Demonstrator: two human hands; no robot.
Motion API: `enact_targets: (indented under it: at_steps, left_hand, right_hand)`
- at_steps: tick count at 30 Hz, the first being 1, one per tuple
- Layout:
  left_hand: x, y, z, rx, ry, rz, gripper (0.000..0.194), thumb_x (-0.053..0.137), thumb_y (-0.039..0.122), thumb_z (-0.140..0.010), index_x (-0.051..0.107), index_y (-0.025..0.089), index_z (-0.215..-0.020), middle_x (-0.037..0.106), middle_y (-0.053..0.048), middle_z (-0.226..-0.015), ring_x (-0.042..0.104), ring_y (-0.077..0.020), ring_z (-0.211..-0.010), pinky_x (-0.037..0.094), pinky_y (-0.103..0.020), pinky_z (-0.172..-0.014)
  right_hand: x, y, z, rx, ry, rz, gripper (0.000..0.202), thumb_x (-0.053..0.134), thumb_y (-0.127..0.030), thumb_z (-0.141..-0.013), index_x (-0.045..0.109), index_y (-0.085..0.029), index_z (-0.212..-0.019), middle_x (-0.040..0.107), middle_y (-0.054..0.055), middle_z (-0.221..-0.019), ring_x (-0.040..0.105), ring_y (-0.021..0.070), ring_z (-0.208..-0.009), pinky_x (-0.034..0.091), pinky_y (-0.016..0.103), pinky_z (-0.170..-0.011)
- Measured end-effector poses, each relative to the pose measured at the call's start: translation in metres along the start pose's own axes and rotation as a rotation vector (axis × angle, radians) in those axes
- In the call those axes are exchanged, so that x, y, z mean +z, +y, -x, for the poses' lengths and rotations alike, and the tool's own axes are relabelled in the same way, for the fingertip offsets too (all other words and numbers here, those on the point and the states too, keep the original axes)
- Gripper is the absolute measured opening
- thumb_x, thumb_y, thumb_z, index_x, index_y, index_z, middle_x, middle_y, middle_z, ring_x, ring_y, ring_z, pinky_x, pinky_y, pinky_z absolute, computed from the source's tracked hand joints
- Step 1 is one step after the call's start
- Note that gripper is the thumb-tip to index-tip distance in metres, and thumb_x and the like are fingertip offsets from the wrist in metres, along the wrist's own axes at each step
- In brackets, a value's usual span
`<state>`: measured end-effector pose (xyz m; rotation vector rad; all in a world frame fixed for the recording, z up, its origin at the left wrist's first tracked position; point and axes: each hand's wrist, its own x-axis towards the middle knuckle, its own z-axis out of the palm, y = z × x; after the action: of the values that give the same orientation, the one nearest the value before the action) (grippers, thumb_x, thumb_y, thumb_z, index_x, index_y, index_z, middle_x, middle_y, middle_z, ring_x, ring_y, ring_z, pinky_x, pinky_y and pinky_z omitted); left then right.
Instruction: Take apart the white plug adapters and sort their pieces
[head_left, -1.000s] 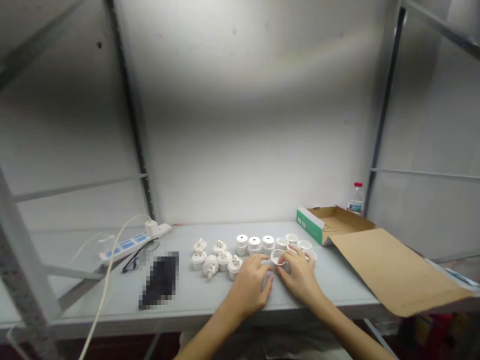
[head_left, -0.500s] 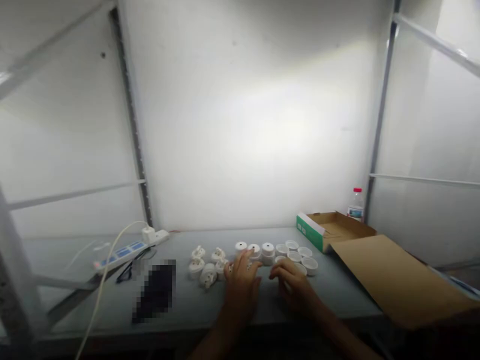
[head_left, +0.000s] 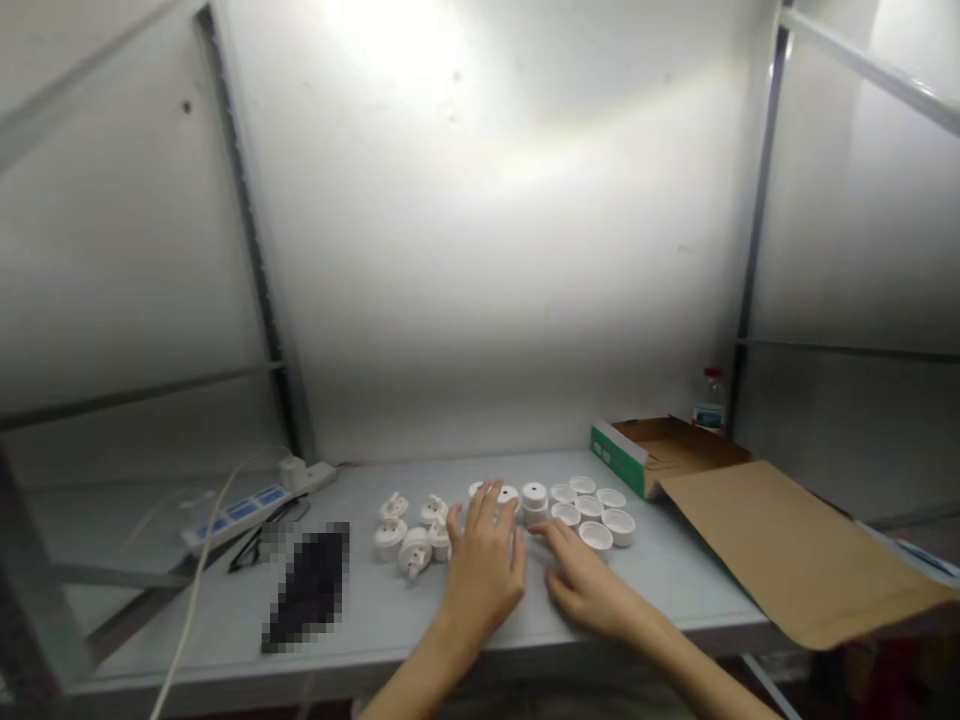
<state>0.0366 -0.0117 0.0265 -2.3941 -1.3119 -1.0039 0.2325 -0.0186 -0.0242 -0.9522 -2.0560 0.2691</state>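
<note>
My left hand is spread, palm down, with its fingers reaching over several round white pieces with a small dark hole on top. Whether its fingertips touch them I cannot tell. My right hand hovers just in front of a group of shallow white round cups, thumb and fingers apart and nothing visible between them. To the left of my left hand stand several white round fittings with small prongs or holes on their upper faces; some lie tilted. My left hand hides part of that group.
At right rests an opened green and brown cardboard box, its flap jutting past the table edge. Behind it stands a red-capped bottle. A power strip, a white cable and a dark blurred item are at left.
My left hand has flattened and spread over the round white pieces. The right hand has shifted slightly left and down, uncovering more cups. The view has tilted slightly and the hands look brighter.
</note>
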Motion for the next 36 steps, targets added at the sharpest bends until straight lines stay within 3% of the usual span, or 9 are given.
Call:
enact_targets:
  at_steps: [3,7,12,17,22,26,28,31,36]
  left_hand:
    - [-0.001,-0.006,-0.023,-0.044,-0.048,-0.069,0.031,0.051,0.021,-0.099,0.069,0.022,-0.124,0.059,-0.019,-0.15,0.043,-0.0391,-0.148,0.023,-0.071,-0.119]
    - [-0.002,-0.012,-0.054,-0.063,-0.235,-0.216,0.024,0.053,0.02,-0.099,0.074,0.016,-0.11,0.072,-0.023,-0.125,0.045,-0.0441,-0.145,0.028,-0.07,-0.115]
    - [-0.002,-0.016,-0.082,-0.045,-0.354,-0.258,0.015,0.069,0.028,-0.092,0.076,0.015,-0.096,0.078,-0.02,-0.103,0.061,-0.0425,-0.124,0.032,-0.069,-0.111]
    - [0.001,-0.021,-0.094,-0.019,-0.405,-0.261,0.024,0.085,0.031,-0.077,0.074,0.021,-0.096,0.078,-0.013,-0.1,0.065,-0.0386,-0.116,0.029,-0.068,-0.113]
    - [-0.001,-0.022,-0.098,0.013,-0.399,-0.209,0.023,0.079,0.02,-0.08,0.072,0.021,-0.102,0.077,-0.01,-0.105,0.067,-0.0348,-0.115,0.03,-0.065,-0.114]
    - [-0.025,-0.013,-0.096,0.025,-0.307,-0.135,0.029,0.064,0.013,-0.089,0.066,0.019,-0.118,0.069,-0.012,-0.121,0.065,-0.0299,-0.117,0.042,-0.051,-0.11]
    - [-0.04,-0.004,-0.09,0.037,-0.212,0.06,0.032,0.058,0.009,-0.09,0.065,0.018,-0.12,0.065,-0.012,-0.12,0.066,-0.0261,-0.108,0.05,-0.04,-0.1]
    - [-0.051,0.013,-0.072,0.055,-0.109,0.323,0.037,0.055,0.009,-0.091,0.062,0.018,-0.126,0.058,-0.012,-0.127,0.064,-0.0241,-0.108,0.052,-0.037,-0.1]
    - [-0.024,0.027,-0.038,0.039,-0.123,0.641,0.035,0.051,0.019,-0.099,0.062,0.023,-0.131,0.057,-0.011,-0.125,0.06,-0.0253,-0.115,0.052,-0.041,-0.104]
  right_hand:
    - [-0.002,-0.004,0.0,-0.003,-0.022,0.011,0.066,0.052,-0.001,-0.079,0.053,-0.023,-0.141,0.061,0.012,-0.138,0.058,0.0277,-0.133,0.049,0.047,-0.116]
    - [-0.003,-0.005,0.0,-0.006,-0.019,0.019,0.066,0.051,0.001,-0.078,0.054,-0.023,-0.14,0.06,0.012,-0.137,0.058,0.0282,-0.132,0.048,0.048,-0.116]
    - [-0.003,-0.006,0.0,-0.01,-0.012,0.022,0.064,0.051,-0.001,-0.081,0.054,-0.025,-0.14,0.06,0.011,-0.133,0.059,0.0277,-0.128,0.051,0.046,-0.113]
    - [-0.004,-0.008,-0.001,-0.003,-0.012,0.032,0.062,0.052,-0.001,-0.081,0.056,-0.024,-0.138,0.06,0.012,-0.133,0.058,0.0289,-0.129,0.049,0.047,-0.114]
    - [-0.005,-0.008,-0.001,-0.01,-0.019,0.024,0.062,0.052,-0.001,-0.081,0.056,-0.025,-0.138,0.061,0.011,-0.131,0.059,0.0283,-0.128,0.05,0.046,-0.112]
    - [-0.006,-0.008,0.0,-0.012,-0.025,0.016,0.057,0.051,-0.003,-0.085,0.055,-0.025,-0.138,0.062,0.011,-0.132,0.06,0.0281,-0.128,0.05,0.047,-0.112]
    - [-0.006,-0.008,0.0,-0.013,-0.019,-0.001,0.051,0.052,-0.006,-0.09,0.055,-0.024,-0.137,0.063,0.011,-0.131,0.061,0.0276,-0.126,0.051,0.047,-0.111]
    - [-0.004,-0.005,-0.001,-0.003,0.001,-0.042,0.04,0.051,-0.013,-0.097,0.056,-0.025,-0.134,0.065,0.01,-0.129,0.063,0.0262,-0.123,0.053,0.046,-0.109]
    - [0.003,0.006,-0.005,-0.027,0.125,-0.107,0.052,0.042,-0.01,-0.096,0.049,-0.024,-0.146,0.063,0.012,-0.14,0.058,0.0274,-0.135,0.047,0.051,-0.116]
